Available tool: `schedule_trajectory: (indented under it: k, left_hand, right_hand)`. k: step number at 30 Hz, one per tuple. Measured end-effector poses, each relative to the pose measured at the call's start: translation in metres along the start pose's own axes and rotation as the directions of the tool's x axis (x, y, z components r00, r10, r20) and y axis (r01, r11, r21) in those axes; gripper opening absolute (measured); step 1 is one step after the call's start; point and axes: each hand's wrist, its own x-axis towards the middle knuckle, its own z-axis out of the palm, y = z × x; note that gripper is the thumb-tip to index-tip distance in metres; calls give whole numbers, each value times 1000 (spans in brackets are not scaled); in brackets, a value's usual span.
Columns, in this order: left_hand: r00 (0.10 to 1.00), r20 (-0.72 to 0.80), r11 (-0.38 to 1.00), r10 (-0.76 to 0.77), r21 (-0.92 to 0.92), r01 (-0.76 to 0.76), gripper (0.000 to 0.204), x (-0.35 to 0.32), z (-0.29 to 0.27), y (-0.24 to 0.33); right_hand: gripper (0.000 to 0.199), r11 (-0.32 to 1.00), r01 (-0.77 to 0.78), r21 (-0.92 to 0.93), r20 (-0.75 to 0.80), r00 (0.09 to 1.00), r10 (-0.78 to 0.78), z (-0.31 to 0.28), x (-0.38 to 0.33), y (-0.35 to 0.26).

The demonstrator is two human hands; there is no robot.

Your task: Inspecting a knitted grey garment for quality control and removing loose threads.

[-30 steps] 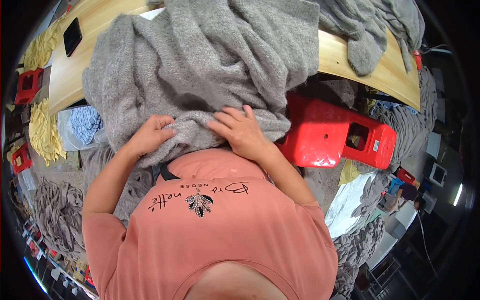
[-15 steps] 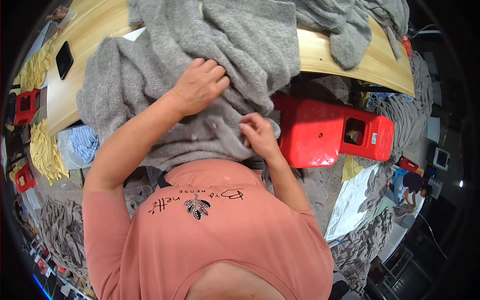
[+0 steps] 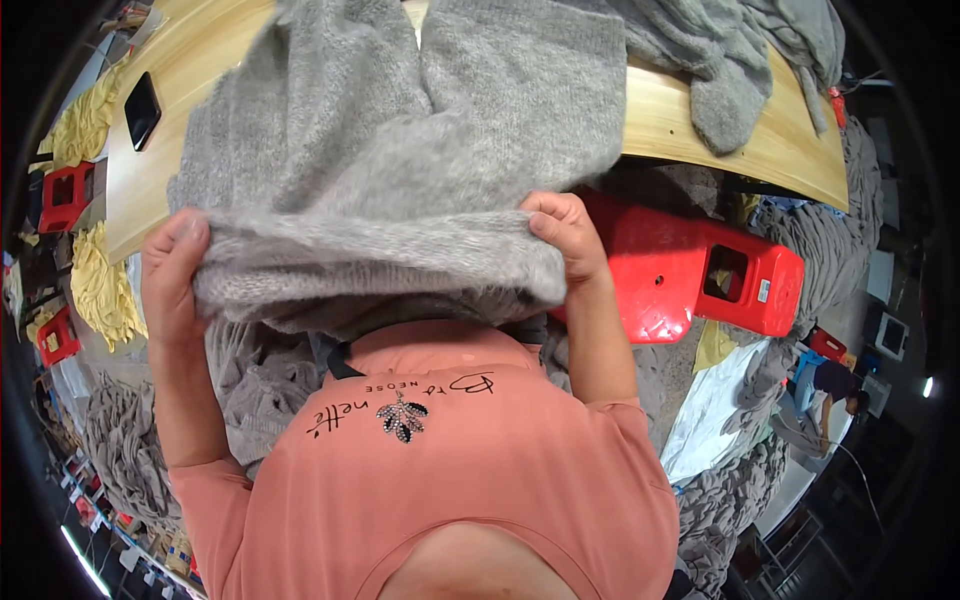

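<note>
A grey knitted sweater (image 3: 480, 130) drapes from the table over its near edge toward me. My left hand (image 3: 177, 262) is closed on one end of the sweater's lower edge, thumb on top. At the other end, my right hand (image 3: 568, 235) grips the same edge. Between them the edge is stretched wide, slightly blurred, in front of my waist. The fingers beneath the knit are partly hidden.
A pale wooden table (image 3: 720, 150) carries more grey knitwear (image 3: 725, 100) at far right and a black phone (image 3: 142, 110) at left. Red plastic stools (image 3: 650, 275) stand close by my right arm. Yellow garments (image 3: 105, 285) hang at left. Another person (image 3: 825, 390) works at far right.
My left hand has moved from the middle of the sweater out to the left. My right hand has shifted outward and up. The sweater's edge is now spread between both hands.
</note>
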Motion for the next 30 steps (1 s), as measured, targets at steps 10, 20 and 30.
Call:
schedule_trajectory:
  k: [10, 20, 30]
  left_hand:
    - [456, 566, 86, 687, 560, -824, 29, 5, 53, -66]
    - [610, 658, 668, 441, 213, -713, 35, 31, 137, -106]
    - [745, 658, 960, 110, 123, -250, 13, 34, 152, -76]
  right_hand:
    - [8, 760, -73, -646, -405, 877, -260, 21, 18, 23]
    - [24, 546, 156, -823, -280, 725, -630, 40, -3, 8]
    - [23, 339, 314, -887, 17, 756, -655, 49, -10, -16]
